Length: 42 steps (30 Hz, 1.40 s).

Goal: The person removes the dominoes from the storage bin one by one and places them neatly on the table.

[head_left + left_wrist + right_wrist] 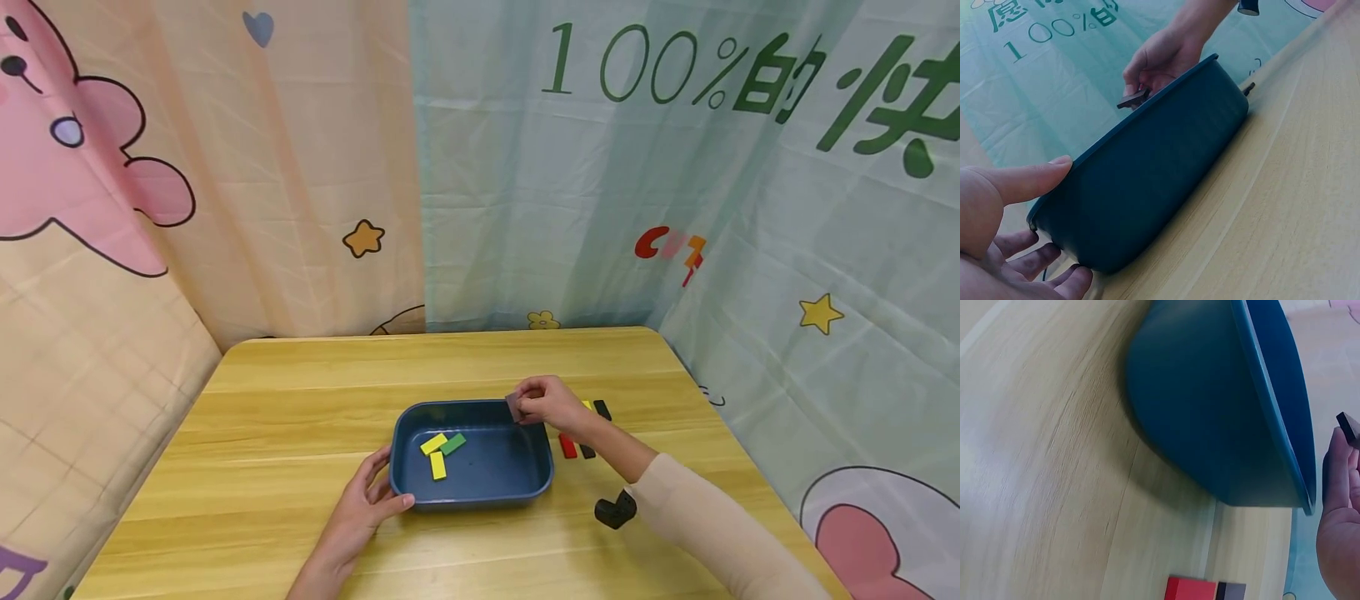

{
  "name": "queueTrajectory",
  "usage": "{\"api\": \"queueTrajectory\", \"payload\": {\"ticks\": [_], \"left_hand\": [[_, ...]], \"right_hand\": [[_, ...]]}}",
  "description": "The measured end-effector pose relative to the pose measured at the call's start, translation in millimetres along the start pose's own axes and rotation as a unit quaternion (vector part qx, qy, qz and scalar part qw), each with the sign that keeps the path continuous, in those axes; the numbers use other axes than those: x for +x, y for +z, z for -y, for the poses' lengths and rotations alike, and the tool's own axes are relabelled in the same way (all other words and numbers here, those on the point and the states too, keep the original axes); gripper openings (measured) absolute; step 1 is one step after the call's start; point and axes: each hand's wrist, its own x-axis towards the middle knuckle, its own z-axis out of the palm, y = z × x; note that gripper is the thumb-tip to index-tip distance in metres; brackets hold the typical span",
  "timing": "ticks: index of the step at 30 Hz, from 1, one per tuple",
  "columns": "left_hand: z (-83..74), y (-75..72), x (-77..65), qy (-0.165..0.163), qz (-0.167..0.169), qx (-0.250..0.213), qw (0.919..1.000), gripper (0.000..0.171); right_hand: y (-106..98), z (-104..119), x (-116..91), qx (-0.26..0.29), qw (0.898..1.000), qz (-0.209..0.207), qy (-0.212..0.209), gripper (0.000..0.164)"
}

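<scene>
A dark blue plastic tub (480, 503) sits on the wooden table. My left hand (360, 506) grips its near left corner, thumb on the rim and fingers against the outer wall. Over the tub's far right corner, my right hand (553, 403) pinches a dark, flat rectangular block (513, 407) between thumb and fingers. That dark block (1133, 99) shows just above the rim in the left wrist view. Inside the tub, toward the left, lie a green block (453, 444) and two yellow blocks, one at the back (433, 443) and one in front (438, 466).
Right of the tub lie a red block (567, 446), a black block (602, 410), a yellow block (588, 405) and another dark block (588, 452), partly behind my right arm. A black device (616, 509) shows beside the right sleeve. Printed curtains (525, 208) surround the table's far side.
</scene>
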Motion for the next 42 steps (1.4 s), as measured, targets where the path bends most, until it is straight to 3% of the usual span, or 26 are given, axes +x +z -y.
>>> {"api": "queueTrajectory", "payload": {"ticks": [17, 24, 42], "left_hand": [[1.7, -0.9, 0.6, -0.001, -0.003, 0.010, 0.9999, 0.083], [0.7, -0.9, 1.3, -0.009, -0.006, 0.018, 0.9998, 0.084], [0.4, -2.1, 0.6, -0.008, -0.001, 0.016, 0.9998, 0.083]], "right_hand": [[-22.5, -12.3, -17.2, 0.016, 1.000, -0.019, -0.006, 0.018], [-37.1, -24.2, -21.1, 0.034, 0.998, -0.049, 0.001, 0.017], [-73.0, -39.8, -43.0, 0.032, 0.996, -0.077, 0.010, 0.014]]}}
